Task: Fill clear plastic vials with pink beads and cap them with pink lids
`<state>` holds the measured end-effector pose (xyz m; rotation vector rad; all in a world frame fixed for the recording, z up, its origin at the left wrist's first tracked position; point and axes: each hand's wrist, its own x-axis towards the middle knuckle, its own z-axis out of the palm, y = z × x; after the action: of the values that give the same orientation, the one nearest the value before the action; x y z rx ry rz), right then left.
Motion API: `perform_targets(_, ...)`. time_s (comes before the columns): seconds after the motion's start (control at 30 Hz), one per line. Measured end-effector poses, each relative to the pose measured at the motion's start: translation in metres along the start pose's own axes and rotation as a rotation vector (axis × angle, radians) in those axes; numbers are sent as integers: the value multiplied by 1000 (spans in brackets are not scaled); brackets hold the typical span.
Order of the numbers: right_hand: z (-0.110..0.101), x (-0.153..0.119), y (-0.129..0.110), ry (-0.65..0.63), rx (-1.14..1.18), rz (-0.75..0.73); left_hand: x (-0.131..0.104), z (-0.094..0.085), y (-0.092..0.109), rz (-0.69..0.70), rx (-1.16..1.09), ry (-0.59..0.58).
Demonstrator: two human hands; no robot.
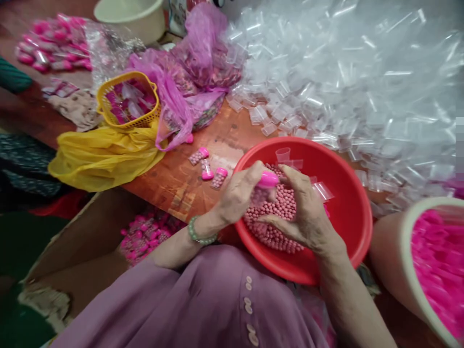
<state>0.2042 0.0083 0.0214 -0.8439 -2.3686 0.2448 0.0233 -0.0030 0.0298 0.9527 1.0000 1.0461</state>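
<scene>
Over the red basin (pixel 350 212), in the head view, the left hand (pixel 237 191) pinches a pink-capped container (pixel 268 179), and the right hand (pixel 311 208) is spread in a curve, thumb well apart from its fingers; whether those fingers touch the cap, I cannot tell. Holding the container low above the basin seems wise, since any stray beads (pixel 281 205) would drop back among the rest; a gentle grip should spare its thin wall, and the cap should sit square. The beads look round, dull and dusty pink, heaped against smooth, shiny plastic. Clear tapered cups (pixel 337 82) lie in a glassy pile on the worn brown desk (pixel 213 125), well apart from a crinkled, filmy yellow bag (pixel 108 154).
</scene>
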Motion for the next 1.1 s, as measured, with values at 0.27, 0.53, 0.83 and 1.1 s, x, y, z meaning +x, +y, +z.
perform_targets(0.27,-6,-16,19,-212,-179,180,-16,-128,-35,336,1093,616)
perform_targets(0.53,-3,-20,26,-419,-306,372,-15,-112,-40,605,1288,536)
perform_targets(0.83,-18,-25,28,-786,-44,406,6,-28,-16,672,1159,-438)
perform_targets(1.1,21,-29,7,-798,355,227,24,-29,-31,674,1223,-290)
